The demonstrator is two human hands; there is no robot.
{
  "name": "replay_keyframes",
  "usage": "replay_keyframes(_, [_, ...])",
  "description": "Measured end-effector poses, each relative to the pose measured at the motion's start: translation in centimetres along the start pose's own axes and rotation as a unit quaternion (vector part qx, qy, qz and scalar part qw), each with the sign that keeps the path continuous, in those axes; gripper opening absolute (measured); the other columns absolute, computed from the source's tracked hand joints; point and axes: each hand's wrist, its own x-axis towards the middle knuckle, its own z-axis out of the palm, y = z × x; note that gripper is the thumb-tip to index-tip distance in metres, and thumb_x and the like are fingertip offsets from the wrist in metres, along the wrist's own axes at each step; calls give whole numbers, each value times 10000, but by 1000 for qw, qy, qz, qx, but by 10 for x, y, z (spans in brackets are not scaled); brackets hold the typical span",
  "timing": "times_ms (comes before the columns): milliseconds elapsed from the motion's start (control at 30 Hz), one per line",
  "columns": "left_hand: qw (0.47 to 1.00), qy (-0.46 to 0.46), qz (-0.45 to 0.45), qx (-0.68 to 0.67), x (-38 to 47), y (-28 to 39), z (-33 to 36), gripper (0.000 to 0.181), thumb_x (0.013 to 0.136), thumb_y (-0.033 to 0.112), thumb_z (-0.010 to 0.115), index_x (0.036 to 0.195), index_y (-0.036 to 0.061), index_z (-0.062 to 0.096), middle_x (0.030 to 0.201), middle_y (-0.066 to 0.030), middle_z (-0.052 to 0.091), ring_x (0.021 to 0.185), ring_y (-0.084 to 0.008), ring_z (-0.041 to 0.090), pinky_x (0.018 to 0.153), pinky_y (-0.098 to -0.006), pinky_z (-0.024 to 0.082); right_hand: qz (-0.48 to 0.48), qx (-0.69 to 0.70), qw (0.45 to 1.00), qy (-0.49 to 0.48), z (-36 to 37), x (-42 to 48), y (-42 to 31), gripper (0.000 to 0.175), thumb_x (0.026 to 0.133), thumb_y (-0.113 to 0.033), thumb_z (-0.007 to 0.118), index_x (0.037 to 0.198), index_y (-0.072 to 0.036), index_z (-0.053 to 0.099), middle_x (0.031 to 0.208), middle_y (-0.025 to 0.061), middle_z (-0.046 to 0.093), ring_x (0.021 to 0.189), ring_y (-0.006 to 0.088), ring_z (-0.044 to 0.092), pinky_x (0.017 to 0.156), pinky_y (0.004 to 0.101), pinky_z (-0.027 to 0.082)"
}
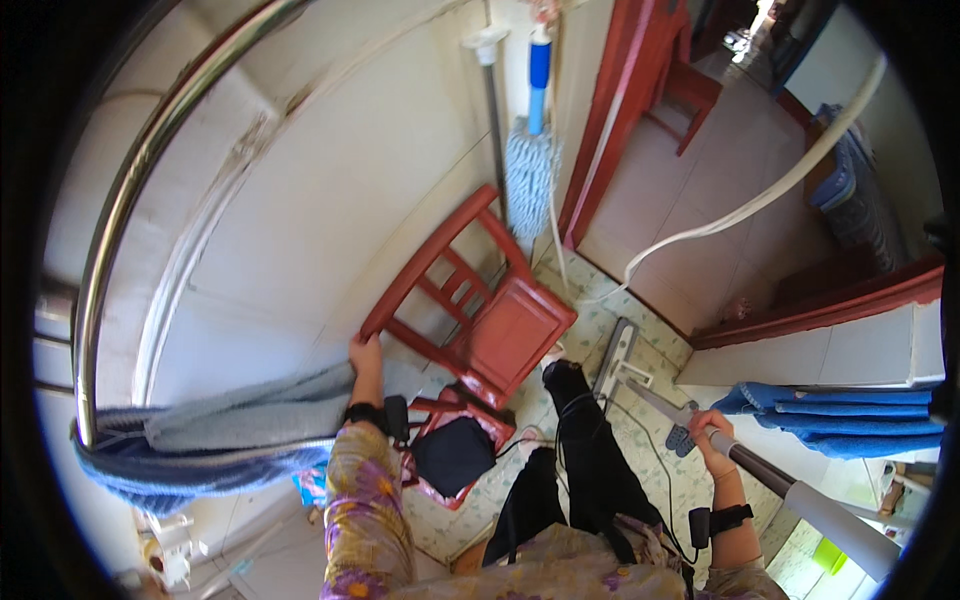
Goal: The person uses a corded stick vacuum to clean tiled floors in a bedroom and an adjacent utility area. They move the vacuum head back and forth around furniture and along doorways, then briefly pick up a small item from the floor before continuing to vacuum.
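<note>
My left hand (366,354) grips the lower-left end of the top rail of a red wooden chair (517,337). The chair stands by the tiled wall, its back towards that wall. In my right hand (711,435) is the pole of a long-handled flat mop (757,465). Its narrow head (618,352) rests on the patterned floor just past my feet. Beside my left forearm, a second red seat (506,431) carries a folded black cloth (454,456).
A blue-handled mop (531,176) hangs at the wall corner. A pale cable or hose (720,225) runs across the red-framed doorway. Towels (247,420) hang from a metal rail (124,195) at left; blue cloth (840,416) hangs at right. Black wires (656,427) trail near my legs.
</note>
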Motion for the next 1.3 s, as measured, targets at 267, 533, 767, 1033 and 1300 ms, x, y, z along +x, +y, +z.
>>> replay_keyframes(267, [998, -48, 38, -8, -27, 46, 25, 382, 796, 95, 621, 1144, -7, 500, 820, -9, 580, 658, -86, 504, 560, -234, 390, -10, -12, 1000, 9, 0, -1, 4, 123, 775, -88, 592, 759, -79, 470, 721, 20, 524, 732, 142, 501, 983, 395, 348])
replay_keyframes(533, [970, -129, -128, -163, -72, 42, 35, 572, 804, 125, 626, 1296, -28, 377, 1004, -82, 564, 852, -150, 545, 727, -263, 459, -30, -18, 999, 7, -6, 2, 13, 158, 798, -118, 603, 763, -68, 458, 718, 30, 508, 708, 143, 486, 901, 343, 390])
replay_keyframes(767, [993, -38, 39, 105, -159, -10, 30, 676, 801, 173, 617, 1391, 64, 306, 1287, -206, 487, 1224, -332, 450, 1001, -374, 366, -28, -10, 999, 13, -11, -5, 21, 161, 832, -112, 601, 784, -76, 452, 748, 39, 495, 738, 152, 473, 790, 310, 414])
replay_keyframes(1033, [778, 51, -8, 626, -147, 3, -87, 552, 717, 431, 687, 1121, 68, 589, 1187, -194, 562, 1151, -325, 509, 940, -421, 404, -27, -5, 1000, -1, -10, 6, 9, 153, 815, -106, 583, 776, -92, 436, 722, 30, 493, 726, 151, 479, 981, 402, 338])
replay_keyframes(1300, [608, -89, 349, 707, -109, -3, -44, 363, 805, 207, 577, 1123, 33, 562, 1062, -176, 617, 1029, -330, 581, 920, -413, 432, -5, -35, 999, -3, -8, 11, -4, 161, 815, -157, 590, 767, -105, 445, 721, 17, 504, 745, 154, 490, 990, 415, 330])
